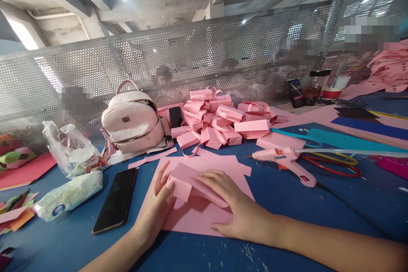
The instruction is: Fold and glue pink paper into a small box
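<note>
Between my two hands is a folded pink paper box [191, 178], long and narrow, with a flap hanging from its near left end. My left hand [154, 204] grips that end, thumb on the flap and fingers behind. Across the box's right part lie the fingers of my right hand [231, 204], with its thumb lower, near the sheet. Under both hands a flat pink paper sheet [188, 223] rests on the blue table [191, 253]. The inside of the box is mostly hidden.
A heap of pink paper boxes [219, 121] stands behind the sheet. To the right lies a pink glue gun [287, 159] with a black cord. On the left are a black phone [115, 202], a tissue pack [72, 193] and a pale backpack [132, 121]. A perforated metal screen [191, 51] runs behind.
</note>
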`<move>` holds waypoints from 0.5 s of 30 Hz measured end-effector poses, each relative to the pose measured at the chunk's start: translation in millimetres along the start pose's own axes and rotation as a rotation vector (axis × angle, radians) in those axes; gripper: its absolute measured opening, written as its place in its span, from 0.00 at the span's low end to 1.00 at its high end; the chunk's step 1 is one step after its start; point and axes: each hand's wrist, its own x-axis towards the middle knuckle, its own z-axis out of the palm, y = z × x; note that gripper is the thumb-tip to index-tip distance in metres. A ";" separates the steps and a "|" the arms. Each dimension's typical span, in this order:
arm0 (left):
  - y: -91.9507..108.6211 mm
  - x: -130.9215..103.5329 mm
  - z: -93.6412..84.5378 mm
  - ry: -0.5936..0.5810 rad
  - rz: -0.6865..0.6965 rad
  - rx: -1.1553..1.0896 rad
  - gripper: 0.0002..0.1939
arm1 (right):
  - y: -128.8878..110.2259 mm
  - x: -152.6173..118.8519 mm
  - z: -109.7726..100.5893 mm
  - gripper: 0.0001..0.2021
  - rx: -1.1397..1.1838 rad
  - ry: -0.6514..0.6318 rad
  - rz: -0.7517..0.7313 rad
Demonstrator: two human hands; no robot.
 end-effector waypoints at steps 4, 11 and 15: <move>-4.7 3.0 -3.8 -0.050 0.033 0.036 0.46 | -4.8 0.6 -5.2 0.23 0.190 0.131 0.033; -6.1 5.0 -5.8 -0.103 0.124 0.235 0.47 | -0.9 6.9 -9.9 0.20 0.403 0.325 0.230; 2.2 4.5 -1.6 -0.037 0.086 0.242 0.36 | 0.9 10.3 -10.8 0.21 0.491 0.384 0.259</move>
